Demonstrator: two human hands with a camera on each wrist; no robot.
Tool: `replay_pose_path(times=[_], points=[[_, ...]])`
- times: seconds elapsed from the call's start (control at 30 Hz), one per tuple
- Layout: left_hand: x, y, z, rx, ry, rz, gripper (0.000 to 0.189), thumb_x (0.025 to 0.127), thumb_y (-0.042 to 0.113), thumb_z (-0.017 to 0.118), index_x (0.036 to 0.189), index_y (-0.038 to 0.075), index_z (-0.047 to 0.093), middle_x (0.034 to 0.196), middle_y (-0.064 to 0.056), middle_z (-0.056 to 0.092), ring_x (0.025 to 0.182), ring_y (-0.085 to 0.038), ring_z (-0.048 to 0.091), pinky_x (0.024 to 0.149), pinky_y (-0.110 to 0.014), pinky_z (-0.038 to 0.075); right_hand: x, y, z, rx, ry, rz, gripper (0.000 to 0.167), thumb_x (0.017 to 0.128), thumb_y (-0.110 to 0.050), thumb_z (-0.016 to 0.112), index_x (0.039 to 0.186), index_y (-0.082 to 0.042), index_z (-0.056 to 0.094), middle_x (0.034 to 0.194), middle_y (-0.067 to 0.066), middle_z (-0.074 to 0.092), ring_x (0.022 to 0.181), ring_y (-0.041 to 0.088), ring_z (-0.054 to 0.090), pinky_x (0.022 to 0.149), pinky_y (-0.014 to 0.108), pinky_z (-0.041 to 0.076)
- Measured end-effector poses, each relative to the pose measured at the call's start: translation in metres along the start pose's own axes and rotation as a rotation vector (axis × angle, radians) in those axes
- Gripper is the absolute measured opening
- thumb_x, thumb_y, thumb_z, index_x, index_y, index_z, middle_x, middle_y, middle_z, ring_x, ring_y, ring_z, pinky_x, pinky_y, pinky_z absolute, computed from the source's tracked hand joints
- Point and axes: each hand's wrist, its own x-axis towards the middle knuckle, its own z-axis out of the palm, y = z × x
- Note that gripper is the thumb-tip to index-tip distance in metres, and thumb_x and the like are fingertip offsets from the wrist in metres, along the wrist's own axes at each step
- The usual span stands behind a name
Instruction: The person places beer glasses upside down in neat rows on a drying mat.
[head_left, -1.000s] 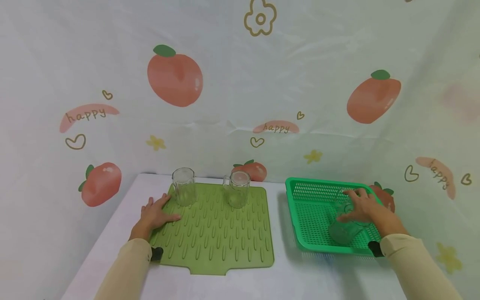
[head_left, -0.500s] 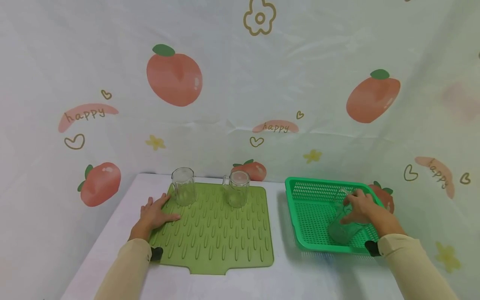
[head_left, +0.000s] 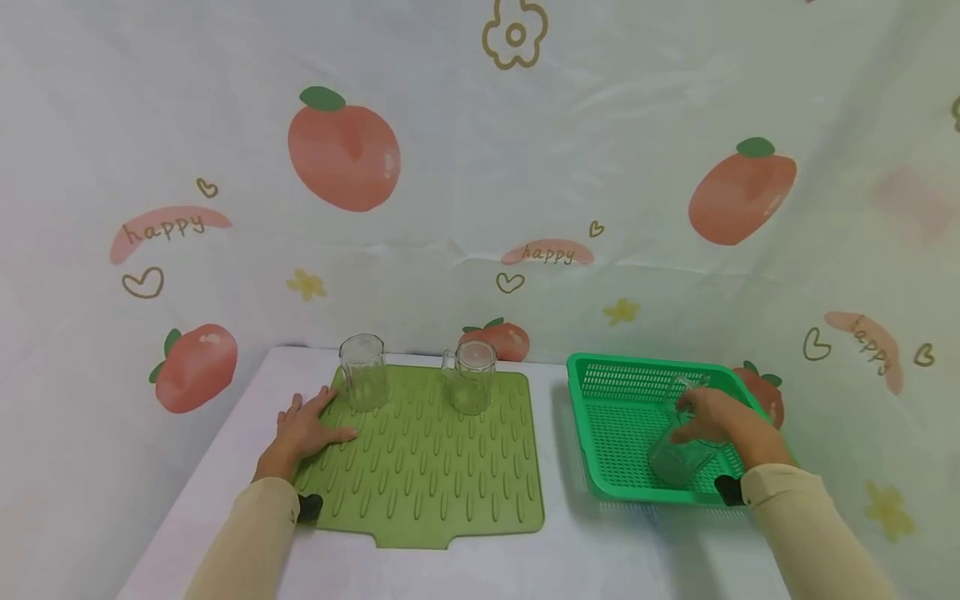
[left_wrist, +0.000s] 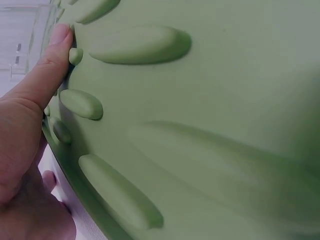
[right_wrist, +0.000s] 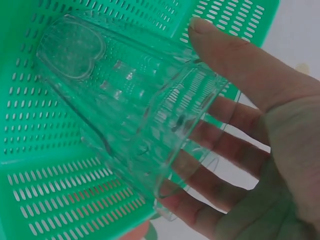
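My left hand (head_left: 303, 429) lies on the left edge of a green ridged drying mat (head_left: 427, 475), thumb straight over its top; the left wrist view shows the thumb (left_wrist: 47, 67) near clear glass. Two clear glass mugs stand on the mat's far part: the left mug (head_left: 365, 375) and the right mug (head_left: 471, 379), whose handle points left. In the green basket (head_left: 581, 433), my right hand (head_left: 712, 417) holds a tilted glass mug (head_left: 675, 458) by its rim end. The right wrist view shows the thumb (right_wrist: 235, 62) on one side of this mug (right_wrist: 115, 95) and fingers on the other.
The perforated basket stands right of the mat, with a strip of white table (head_left: 558, 467) between them. A patterned cloth (head_left: 450, 167) hangs right behind the table.
My right hand has lowered and closed around the mug in the basket. The left hand stays on the mat's edge. The head view has shifted slightly.
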Motion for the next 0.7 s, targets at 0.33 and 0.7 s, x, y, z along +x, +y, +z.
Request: replay_pose_path(times=[0.33, 0.7], points=[[-0.001, -0.001, 0.000, 0.007, 0.009, -0.001, 0.106, 0.082, 0.052, 0.081, 0.159, 0.000, 0.028, 0.167, -0.028, 0.016, 0.150, -0.063, -0.001, 0.117, -0.079, 0.002, 0.000, 0.001, 0.010, 0.089, 0.047, -0.043, 0.060, 0.087, -0.027, 0.080, 0.129, 0.010, 0.059, 0.127, 0.034, 0.061, 0.120, 0.055, 0.056, 0.090, 0.059, 0.055], [-0.003, 0.002, 0.000, 0.002, 0.013, 0.004, 0.106, 0.083, 0.052, 0.081, 0.159, 0.001, 0.028, 0.167, -0.028, 0.018, 0.150, -0.063, 0.001, 0.117, -0.080, 0.004, -0.002, 0.001, 0.020, 0.084, 0.048, -0.062, 0.071, 0.079, -0.020, 0.086, 0.134, 0.010, 0.053, 0.136, 0.038, 0.050, 0.123, 0.059, 0.051, 0.089, 0.061, 0.054]])
